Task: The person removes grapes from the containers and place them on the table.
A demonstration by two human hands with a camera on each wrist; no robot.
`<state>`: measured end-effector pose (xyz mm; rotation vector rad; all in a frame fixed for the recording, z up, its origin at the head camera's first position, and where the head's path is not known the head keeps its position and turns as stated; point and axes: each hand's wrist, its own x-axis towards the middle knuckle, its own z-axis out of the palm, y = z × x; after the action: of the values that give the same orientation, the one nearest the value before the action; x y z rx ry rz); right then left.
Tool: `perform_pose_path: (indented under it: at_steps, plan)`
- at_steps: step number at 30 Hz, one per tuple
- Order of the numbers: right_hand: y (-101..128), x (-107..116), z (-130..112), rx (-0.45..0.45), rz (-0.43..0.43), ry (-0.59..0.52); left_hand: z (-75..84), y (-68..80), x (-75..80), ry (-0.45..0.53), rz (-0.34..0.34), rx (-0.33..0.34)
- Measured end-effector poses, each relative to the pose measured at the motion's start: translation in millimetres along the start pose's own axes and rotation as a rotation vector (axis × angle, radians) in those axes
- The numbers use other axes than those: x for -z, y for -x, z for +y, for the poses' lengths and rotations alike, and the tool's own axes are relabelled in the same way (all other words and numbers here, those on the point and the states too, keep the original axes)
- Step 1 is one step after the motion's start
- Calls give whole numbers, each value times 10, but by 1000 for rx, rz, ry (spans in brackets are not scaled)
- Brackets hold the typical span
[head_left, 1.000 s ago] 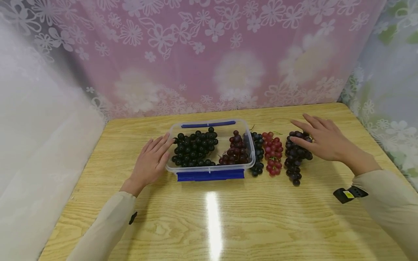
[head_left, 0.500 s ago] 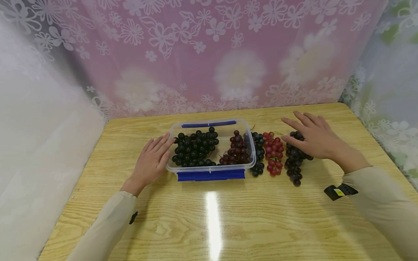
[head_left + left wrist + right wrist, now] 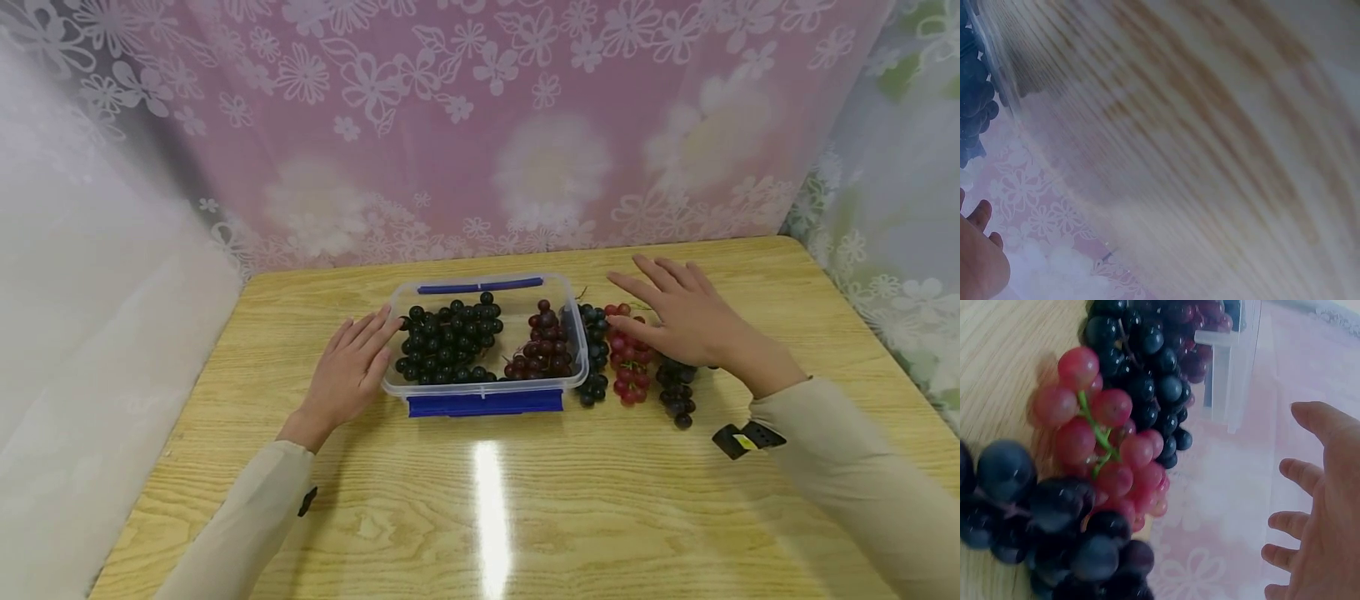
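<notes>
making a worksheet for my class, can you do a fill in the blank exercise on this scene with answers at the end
The clips on the clear container are coloured ____.
Beside it, the table bears ____ bunches of grapes.
Among those, the middle bunch is coloured ____.
The hand over them is the person's ____ hand.

Missing words: blue; three; red; right

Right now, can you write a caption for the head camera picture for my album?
Left hand beside a clear box of grapes, right hand over more bunches on a wooden table.
</notes>
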<state>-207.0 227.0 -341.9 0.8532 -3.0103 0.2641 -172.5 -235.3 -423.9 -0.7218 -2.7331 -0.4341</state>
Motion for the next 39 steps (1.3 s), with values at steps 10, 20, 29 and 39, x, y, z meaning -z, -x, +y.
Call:
perform_pose_path:
  at_steps: [10,20,29,39]
  plan:
    - [-116,-34,-324,73,41,65,0,7,2,2,-4,2]
    - [-238,-143,-552,129,28,109,-6,17,0,6,1,3]
    - [-285,-243,-660,178,32,123,-11,11,-3,5,11,-5]
    - [-330,-261,-730,161,-138,187,-7,6,12,-22,-1,-4]
